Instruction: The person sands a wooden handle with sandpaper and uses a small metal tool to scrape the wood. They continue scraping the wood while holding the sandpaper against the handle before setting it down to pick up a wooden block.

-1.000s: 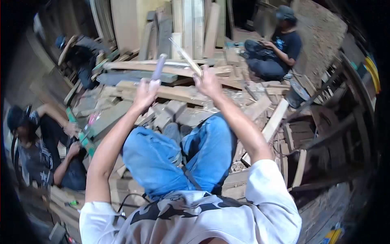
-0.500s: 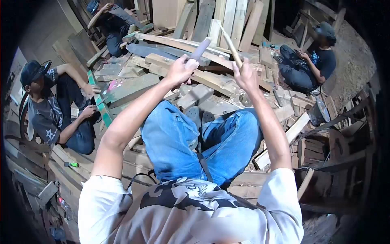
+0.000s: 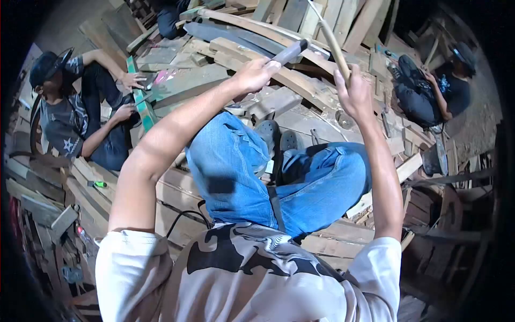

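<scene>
My left hand (image 3: 256,75) is clenched on a grey-handled tool (image 3: 292,52) and my right hand (image 3: 355,95) grips a thin wooden stick (image 3: 333,40), both raised above my knees. Loose planks (image 3: 279,102) litter the workshop floor. One person (image 3: 70,115) sits to the left touching a green level (image 3: 138,99), and another person (image 3: 445,88) sits to the right.

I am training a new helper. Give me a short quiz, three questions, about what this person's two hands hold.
1. True or false: the right hand holds a thin pale wooden stick.
2. What does the left hand hold? A) a glass bottle B) a grey cylindrical tool handle C) nothing
3. Fill in: the long green bar lies on the person's ____ side.
Key: 1 true; 2 B; 3 left.
</scene>
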The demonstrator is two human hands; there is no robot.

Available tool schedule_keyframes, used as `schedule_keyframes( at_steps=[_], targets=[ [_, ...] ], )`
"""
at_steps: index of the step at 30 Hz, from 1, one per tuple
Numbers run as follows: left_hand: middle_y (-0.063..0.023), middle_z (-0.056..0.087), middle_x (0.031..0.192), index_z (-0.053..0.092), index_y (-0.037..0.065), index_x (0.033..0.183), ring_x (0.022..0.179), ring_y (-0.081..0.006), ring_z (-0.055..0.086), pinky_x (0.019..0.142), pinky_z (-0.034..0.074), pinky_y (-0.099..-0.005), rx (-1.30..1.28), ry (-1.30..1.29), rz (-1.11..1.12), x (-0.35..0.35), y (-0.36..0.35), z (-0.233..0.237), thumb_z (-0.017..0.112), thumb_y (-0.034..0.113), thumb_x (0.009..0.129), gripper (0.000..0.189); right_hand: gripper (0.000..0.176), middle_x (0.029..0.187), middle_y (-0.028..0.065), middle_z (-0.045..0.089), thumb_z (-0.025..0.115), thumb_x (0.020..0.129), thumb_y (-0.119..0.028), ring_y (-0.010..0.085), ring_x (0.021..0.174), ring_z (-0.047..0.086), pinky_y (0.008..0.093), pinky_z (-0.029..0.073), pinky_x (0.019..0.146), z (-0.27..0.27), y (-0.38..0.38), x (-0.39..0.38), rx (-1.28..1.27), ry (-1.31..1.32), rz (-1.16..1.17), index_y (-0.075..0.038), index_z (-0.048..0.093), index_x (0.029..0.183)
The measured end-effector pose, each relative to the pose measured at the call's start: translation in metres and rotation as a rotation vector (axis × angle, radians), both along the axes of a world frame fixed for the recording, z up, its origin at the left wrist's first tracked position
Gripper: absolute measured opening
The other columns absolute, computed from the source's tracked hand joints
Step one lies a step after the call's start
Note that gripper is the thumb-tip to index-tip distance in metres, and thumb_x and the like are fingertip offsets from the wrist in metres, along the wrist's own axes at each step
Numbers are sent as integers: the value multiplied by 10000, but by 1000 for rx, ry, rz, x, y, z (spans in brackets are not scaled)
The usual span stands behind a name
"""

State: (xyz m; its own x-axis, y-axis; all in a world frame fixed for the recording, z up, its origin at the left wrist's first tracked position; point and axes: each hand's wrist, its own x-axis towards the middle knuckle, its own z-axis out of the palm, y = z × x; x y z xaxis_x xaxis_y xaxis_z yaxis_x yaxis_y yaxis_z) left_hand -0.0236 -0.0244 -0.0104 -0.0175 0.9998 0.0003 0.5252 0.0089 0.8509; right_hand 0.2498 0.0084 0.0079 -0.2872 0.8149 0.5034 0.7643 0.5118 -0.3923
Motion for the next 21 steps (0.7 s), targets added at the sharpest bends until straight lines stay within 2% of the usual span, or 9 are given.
schedule_keyframes(
  at_steps=[2,5,7,10,11,16,18,19,21],
  targets=[
    [28,489,620,601,41,1007,463,-59,428,393,312,-257,-2,-23,-32,-2,0,-2,503,388,981,362,367,833,231,665,556,946,-360,431,786,655,506,496,685,2,-1,-2,-7,-26,8,-51,507,1138],
    [31,474,607,607,47,990,453,-60,418,390,311,-257,-52,30,-18,-7,7,-5,493,393,989,365,360,817,227,661,577,940,-329,419,773,659,490,501,670,-8,8,-5,108,35,94,-36,514,1138],
    [28,472,596,608,47,951,448,-65,425,391,316,-259,-78,-56,-30,-8,14,-13,493,407,988,380,366,821,249,655,584,938,-321,426,777,658,495,501,661,-10,13,-8,152,44,125,-30,518,1149],
    [1,473,568,577,19,894,432,-97,461,381,350,-261,-257,-403,-102,-10,25,-19,431,462,990,477,371,802,254,656,587,936,-321,436,755,657,505,500,652,-12,19,-15,102,108,113,-25,517,1149],
    [-3,461,560,557,19,894,400,-95,448,342,324,-254,-281,-456,-74,-7,29,-21,415,457,1000,472,380,776,254,656,588,934,-323,445,732,655,507,503,640,-11,17,-17,65,143,127,-21,512,1152],
    [-2,450,555,546,11,916,372,-109,432,329,330,-268,-355,-575,-92,6,41,-21,379,444,1012,474,376,837,264,654,582,949,-316,418,773,663,462,505,660,-16,26,-18,36,107,132,-24,513,1177],
    [1,428,555,539,19,944,369,-117,422,329,327,-268,-406,-683,-138,7,46,-23,346,441,1018,470,389,833,263,652,585,947,-319,414,769,662,457,504,665,-17,28,-18,-93,123,89,-19,512,1184],
    [1,410,558,527,29,955,362,-127,407,329,321,-269,-428,-708,-141,9,49,-21,326,454,1015,474,390,803,265,643,583,946,-324,415,743,658,458,499,645,-23,32,-17,-29,154,109,-20,513,1182],
    [6,400,548,524,40,945,358,-126,390,332,317,-261,-469,-782,-166,10,55,-21,313,479,1011,492,366,764,254,654,597,930,-304,436,699,653,500,499,612,-23,38,-17,-54,147,97,-10,511,1132]
  ],
)
